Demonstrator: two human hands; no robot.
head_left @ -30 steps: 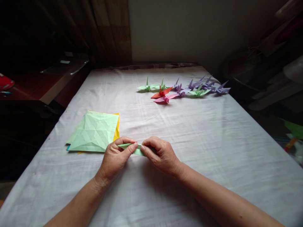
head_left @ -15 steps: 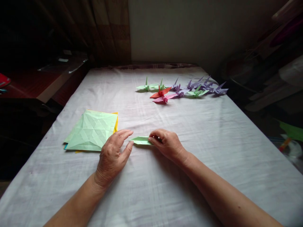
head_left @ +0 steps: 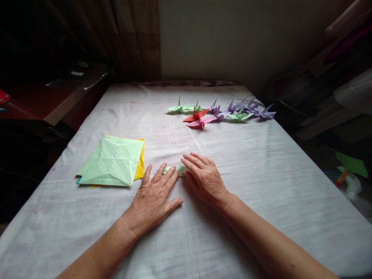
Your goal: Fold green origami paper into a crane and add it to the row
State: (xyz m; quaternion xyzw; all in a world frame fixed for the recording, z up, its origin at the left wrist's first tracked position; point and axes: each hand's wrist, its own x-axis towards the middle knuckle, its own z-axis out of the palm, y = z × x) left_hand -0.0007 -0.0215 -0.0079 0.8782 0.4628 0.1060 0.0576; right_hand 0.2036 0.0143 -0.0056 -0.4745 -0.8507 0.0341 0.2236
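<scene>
On the cloth (head_left: 255, 170), left hand (head_left: 154, 197) and right hand (head_left: 205, 180), earlier pinching, lie open on the green strip (head_left: 175, 169)

1. My folded strip (head_left: 175, 169), mid-frame: plain pale mint green.
2. Top sheet (head_left: 113, 161), centre left: same mint, criss-crossed with star-like crease lines.
3. Yellow sheet (head_left: 140, 167) peeking out under it, plus a blue sliver (head_left: 78, 180).
4. Upper centre: green crane (head_left: 179, 109), red crane (head_left: 195, 116), pink crane (head_left: 200, 123), and purple cranes (head_left: 251, 109).
5. Cloth (head_left: 255, 182): whitish, faint lilac tint, no print.
</scene>
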